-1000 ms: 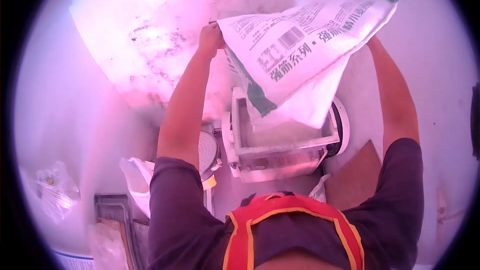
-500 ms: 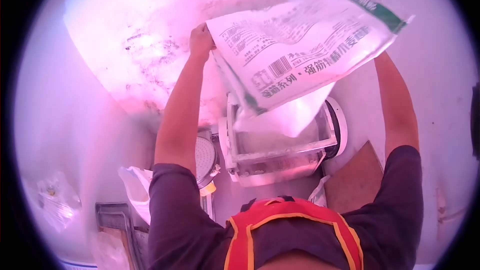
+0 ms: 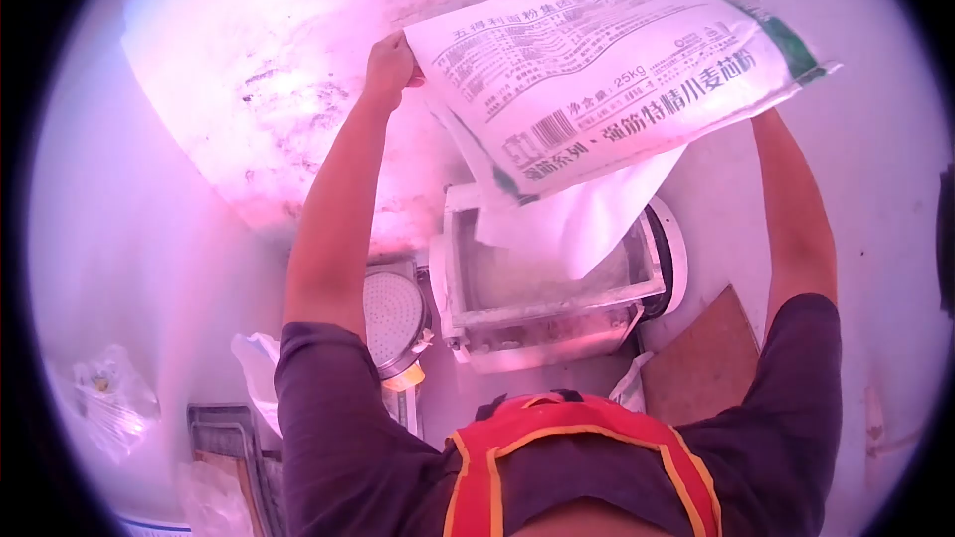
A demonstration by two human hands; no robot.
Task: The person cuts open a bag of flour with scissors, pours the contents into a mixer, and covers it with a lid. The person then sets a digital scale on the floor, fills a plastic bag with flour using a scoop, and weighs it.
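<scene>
A white sack [image 3: 597,89] with green ends, dark print and "25kg" on it is held up and spread out over an open machine tub [image 3: 552,273]. My left hand [image 3: 391,67] is closed on the sack's upper left corner. My right hand is hidden behind the sack's right end; only the wrist and forearm show below it. A white flap of the sack hangs down into the tub's opening. Pale material lies inside the tub, whose pale rim is dusty.
A round perforated plate [image 3: 391,313] stands left of the machine. Brown board [image 3: 701,358] leans at the lower right. Dark trays [image 3: 224,418], a white bag [image 3: 259,373] and a clear plastic bag [image 3: 114,398] are at the lower left. A stained pale surface [image 3: 259,70] spans the upper left.
The sack has opened out flatter, so more of its print shows, and its right end has tipped down. My left hand has moved left with its corner.
</scene>
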